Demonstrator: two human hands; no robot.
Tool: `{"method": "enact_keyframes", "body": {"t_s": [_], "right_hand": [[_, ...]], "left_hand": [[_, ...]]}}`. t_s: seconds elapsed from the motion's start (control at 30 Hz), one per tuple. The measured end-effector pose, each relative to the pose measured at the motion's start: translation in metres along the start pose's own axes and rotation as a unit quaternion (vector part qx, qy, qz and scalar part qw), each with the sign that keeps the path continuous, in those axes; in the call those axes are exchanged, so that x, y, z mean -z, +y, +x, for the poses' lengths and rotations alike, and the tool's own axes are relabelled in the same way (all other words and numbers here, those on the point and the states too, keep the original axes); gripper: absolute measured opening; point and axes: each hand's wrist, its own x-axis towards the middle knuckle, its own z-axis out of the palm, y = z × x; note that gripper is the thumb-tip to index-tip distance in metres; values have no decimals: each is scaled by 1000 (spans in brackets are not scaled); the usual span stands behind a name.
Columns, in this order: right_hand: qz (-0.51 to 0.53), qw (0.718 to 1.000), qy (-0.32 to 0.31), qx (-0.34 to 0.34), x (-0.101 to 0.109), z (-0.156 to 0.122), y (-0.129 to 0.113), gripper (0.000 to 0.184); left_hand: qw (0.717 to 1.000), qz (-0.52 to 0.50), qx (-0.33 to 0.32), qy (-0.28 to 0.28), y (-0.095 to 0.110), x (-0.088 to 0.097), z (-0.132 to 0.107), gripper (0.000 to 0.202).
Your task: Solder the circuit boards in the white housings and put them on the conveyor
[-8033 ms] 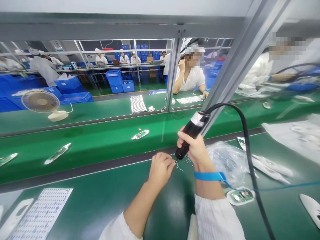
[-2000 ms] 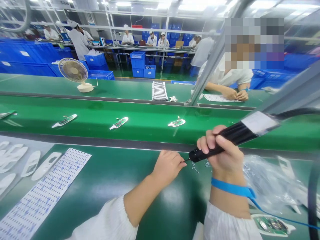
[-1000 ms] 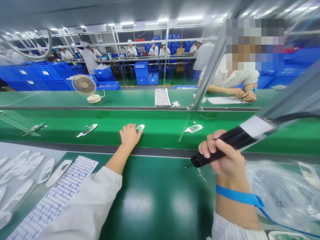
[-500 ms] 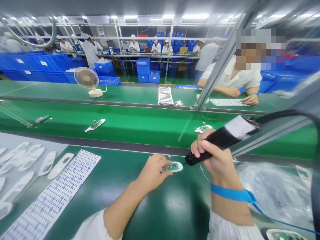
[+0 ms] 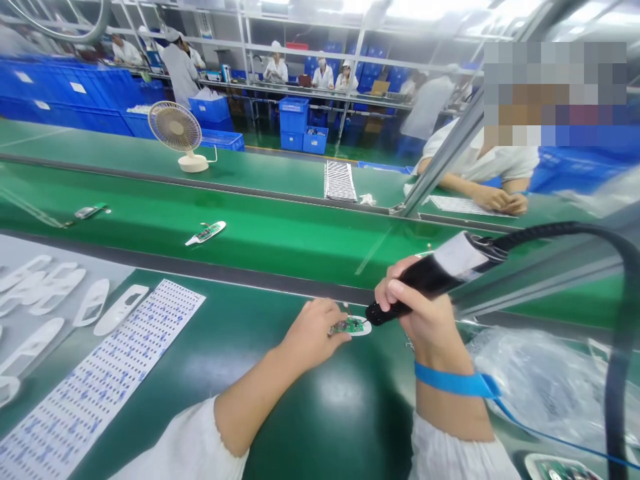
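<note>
Screwdriver (image 5: 431,274) gripped in the right hand (image 5: 426,320) points at a circuit board (image 5: 355,325) pinched by the left hand (image 5: 310,335) at the near counter (image 5: 285,420). Fastening seems under way, calling next for steady pressure.

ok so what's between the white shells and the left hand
In the head view, a patterned white sheet, then green tabletop, lies between the white shells and the left hand.
</note>
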Motion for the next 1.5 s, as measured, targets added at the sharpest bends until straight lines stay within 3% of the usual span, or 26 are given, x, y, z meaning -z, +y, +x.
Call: {"method": "enact_keyframes", "body": {"t_s": [0.43, 0.87, 1.23, 1.3, 1.37, 1.5], "right_hand": [[-15, 1000, 4, -16, 0, -1, 5, 18], [-21, 998, -43, -29, 7, -3, 10, 24], [17, 1000, -21, -12, 13, 0, 9, 26], [42, 999, 9, 19, 22, 0, 1, 28], [46, 994, 81, 52, 35, 0, -7, 27], [-23, 971, 235, 48, 60, -2, -14, 25]], "left_hand": [[1000, 1, -7, 12, 0, -2, 0, 25], [1000, 17, 9, 1, 5, 0, 2, 24], [1000, 12, -7, 3, 0, -2, -3, 25], [1000, 17, -17, -8, -2, 1, -1, 26], [999, 36, -30, -19, -8, 7, 13, 24], [993, 108, -32, -20, -30, 25, 80, 25]]}}
